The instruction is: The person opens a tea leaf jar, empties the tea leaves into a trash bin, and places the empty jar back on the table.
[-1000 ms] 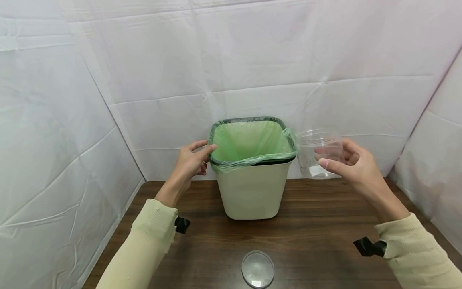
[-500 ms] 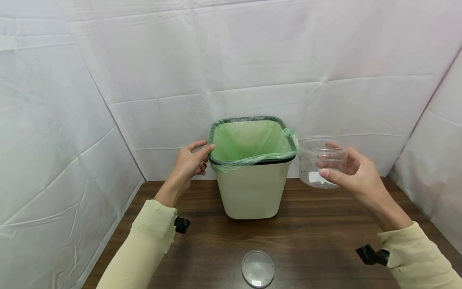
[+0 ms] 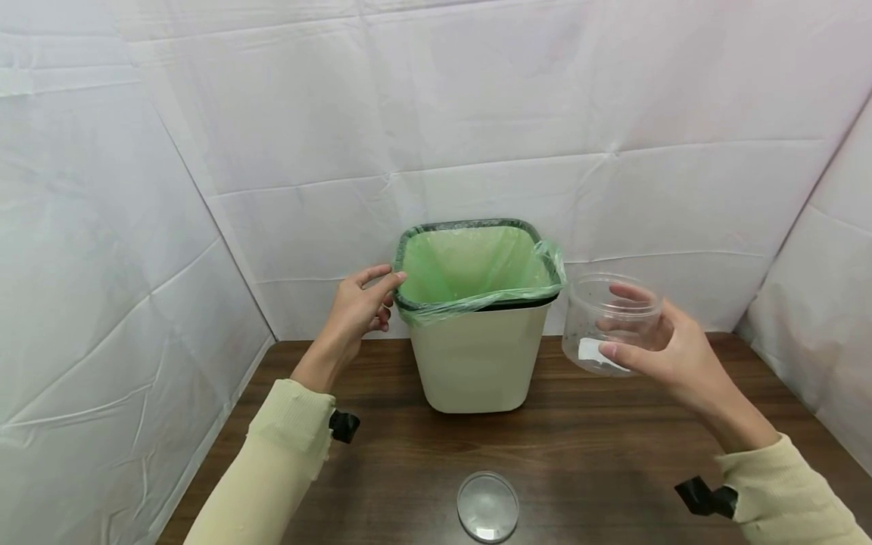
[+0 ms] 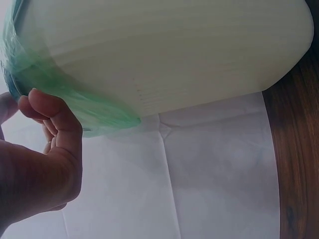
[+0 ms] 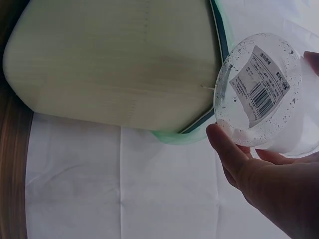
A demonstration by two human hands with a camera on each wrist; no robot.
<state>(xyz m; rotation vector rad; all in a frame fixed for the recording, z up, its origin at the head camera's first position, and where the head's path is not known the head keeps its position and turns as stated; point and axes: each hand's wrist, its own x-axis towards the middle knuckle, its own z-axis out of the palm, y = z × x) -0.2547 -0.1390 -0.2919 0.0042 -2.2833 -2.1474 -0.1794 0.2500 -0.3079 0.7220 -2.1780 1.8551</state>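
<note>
A cream trash can [image 3: 477, 363] stands upright on the table, lined with a green plastic bag [image 3: 470, 261] folded over its dark rim. With thumb and fingers my left hand [image 3: 361, 306] pinches the rim at the can's left side; the left wrist view shows the fingertips at the bag's edge. To the right of the can, above the table, my right hand [image 3: 671, 359] grips a clear plastic jar [image 3: 589, 322] by its side. The jar's mouth faces up, slightly tilted. A barcode label [image 5: 261, 87] and dark specks show on its base in the right wrist view.
A round clear lid [image 3: 487, 507] lies on the brown wooden table [image 3: 409, 462] near the front. White cloth walls [image 3: 477, 98] close off the back and both sides; the back one is just behind the can.
My right hand has lowered the jar beside the can. The jar has turned from tilted toward the can to more upright, mouth up. My left hand stays at the rim.
</note>
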